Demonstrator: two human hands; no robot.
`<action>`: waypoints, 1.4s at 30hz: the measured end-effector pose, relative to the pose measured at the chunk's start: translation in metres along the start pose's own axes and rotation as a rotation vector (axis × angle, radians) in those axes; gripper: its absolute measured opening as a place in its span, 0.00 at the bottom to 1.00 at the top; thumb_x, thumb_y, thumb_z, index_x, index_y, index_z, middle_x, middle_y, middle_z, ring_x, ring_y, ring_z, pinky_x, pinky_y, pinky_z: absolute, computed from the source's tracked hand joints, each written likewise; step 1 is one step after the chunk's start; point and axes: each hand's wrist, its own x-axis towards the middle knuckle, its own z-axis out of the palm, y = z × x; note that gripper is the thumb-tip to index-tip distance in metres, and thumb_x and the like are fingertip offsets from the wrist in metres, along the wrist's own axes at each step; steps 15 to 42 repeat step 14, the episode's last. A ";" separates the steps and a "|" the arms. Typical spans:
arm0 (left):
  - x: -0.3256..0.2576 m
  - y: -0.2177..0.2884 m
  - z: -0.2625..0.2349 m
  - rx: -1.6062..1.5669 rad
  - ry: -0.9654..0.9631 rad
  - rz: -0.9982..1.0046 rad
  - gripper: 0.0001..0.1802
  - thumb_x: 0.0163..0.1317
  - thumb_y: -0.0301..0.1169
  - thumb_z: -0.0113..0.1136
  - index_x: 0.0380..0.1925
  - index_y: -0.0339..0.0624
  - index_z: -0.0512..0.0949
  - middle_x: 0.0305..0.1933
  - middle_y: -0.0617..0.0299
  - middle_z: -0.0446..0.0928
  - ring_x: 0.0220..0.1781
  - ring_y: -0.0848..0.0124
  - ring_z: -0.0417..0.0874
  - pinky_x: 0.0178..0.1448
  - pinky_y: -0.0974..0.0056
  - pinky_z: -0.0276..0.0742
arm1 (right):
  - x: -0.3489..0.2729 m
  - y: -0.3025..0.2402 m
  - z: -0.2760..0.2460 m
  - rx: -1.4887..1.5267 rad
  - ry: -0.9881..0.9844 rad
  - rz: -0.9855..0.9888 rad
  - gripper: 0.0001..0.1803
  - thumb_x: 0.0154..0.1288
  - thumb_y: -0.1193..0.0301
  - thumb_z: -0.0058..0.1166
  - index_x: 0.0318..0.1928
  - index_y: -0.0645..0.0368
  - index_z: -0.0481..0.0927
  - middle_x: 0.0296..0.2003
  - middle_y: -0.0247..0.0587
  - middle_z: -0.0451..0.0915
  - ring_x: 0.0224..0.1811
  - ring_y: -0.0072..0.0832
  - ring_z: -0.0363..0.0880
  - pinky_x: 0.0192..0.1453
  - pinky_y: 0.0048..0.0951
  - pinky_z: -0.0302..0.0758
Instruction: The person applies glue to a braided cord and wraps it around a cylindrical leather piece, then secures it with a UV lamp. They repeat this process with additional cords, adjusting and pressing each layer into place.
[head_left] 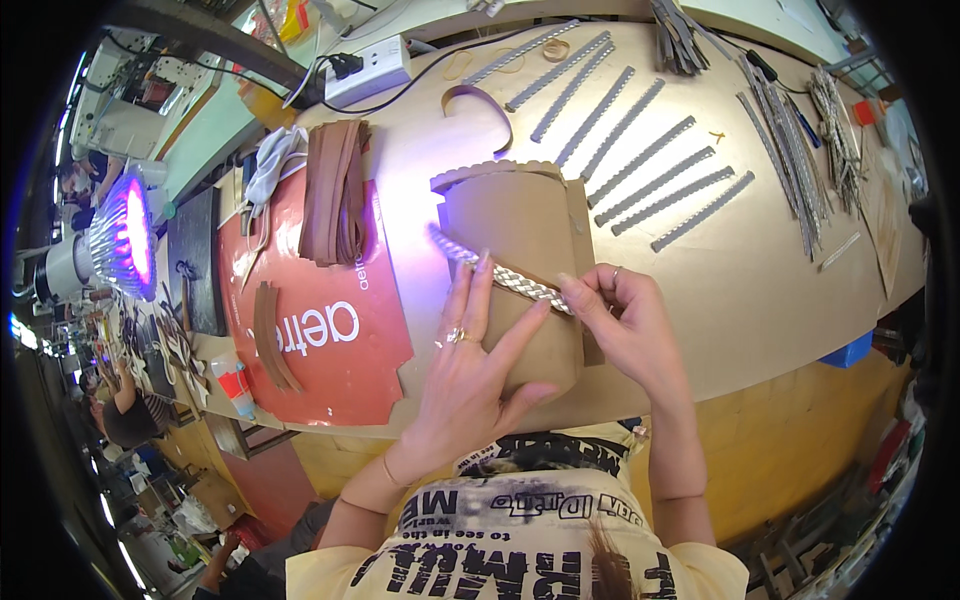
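Observation:
A tan, box-like piece [510,225] with a scalloped far edge lies on the table in front of me. A silvery-white braided strip [522,284] runs slantwise across it, from upper left to lower right. My left hand [478,365] is open, its fingers spread, with fingertips resting on the strip and on the tan piece beneath. Thumb and fingers of my right hand [625,320] pinch the strip's right end at the piece's right edge. The strip's far left end looks purple under the lamp's light.
Several grey notched strips [640,165] fan out beyond the piece. A curved brown strip [490,108] lies nearby. Stacked brown strips [337,190] sit on a red sheet [330,380] at left. A bright lamp [128,235] juts in from the left; a white power strip [368,75] stands behind.

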 end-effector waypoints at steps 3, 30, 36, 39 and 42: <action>0.005 -0.003 -0.004 -0.034 -0.030 0.018 0.36 0.57 0.52 0.67 0.65 0.54 0.73 0.76 0.28 0.42 0.76 0.28 0.45 0.75 0.40 0.52 | -0.002 -0.008 -0.008 -0.095 -0.077 -0.009 0.21 0.68 0.59 0.61 0.28 0.66 0.82 0.14 0.27 0.70 0.18 0.11 0.61 0.20 0.21 0.58; 0.011 0.002 -0.012 0.118 -0.063 0.077 0.39 0.57 0.57 0.64 0.67 0.60 0.70 0.76 0.26 0.41 0.77 0.32 0.45 0.75 0.38 0.51 | 0.017 -0.023 -0.019 -0.351 -0.225 0.022 0.29 0.71 0.53 0.55 0.21 0.64 0.75 0.12 0.29 0.60 0.17 0.17 0.55 0.19 0.29 0.56; 0.011 0.002 -0.012 0.118 -0.063 0.077 0.39 0.57 0.57 0.64 0.67 0.60 0.70 0.76 0.26 0.41 0.77 0.32 0.45 0.75 0.38 0.51 | 0.017 -0.023 -0.019 -0.351 -0.225 0.022 0.29 0.71 0.53 0.55 0.21 0.64 0.75 0.12 0.29 0.60 0.17 0.17 0.55 0.19 0.29 0.56; 0.011 0.002 -0.012 0.118 -0.063 0.077 0.39 0.57 0.57 0.64 0.67 0.60 0.70 0.76 0.26 0.41 0.77 0.32 0.45 0.75 0.38 0.51 | 0.017 -0.023 -0.019 -0.351 -0.225 0.022 0.29 0.71 0.53 0.55 0.21 0.64 0.75 0.12 0.29 0.60 0.17 0.17 0.55 0.19 0.29 0.56; 0.011 0.002 -0.012 0.118 -0.063 0.077 0.39 0.57 0.57 0.64 0.67 0.60 0.70 0.76 0.26 0.41 0.77 0.32 0.45 0.75 0.38 0.51 | 0.017 -0.023 -0.019 -0.351 -0.225 0.022 0.29 0.71 0.53 0.55 0.21 0.64 0.75 0.12 0.29 0.60 0.17 0.17 0.55 0.19 0.29 0.56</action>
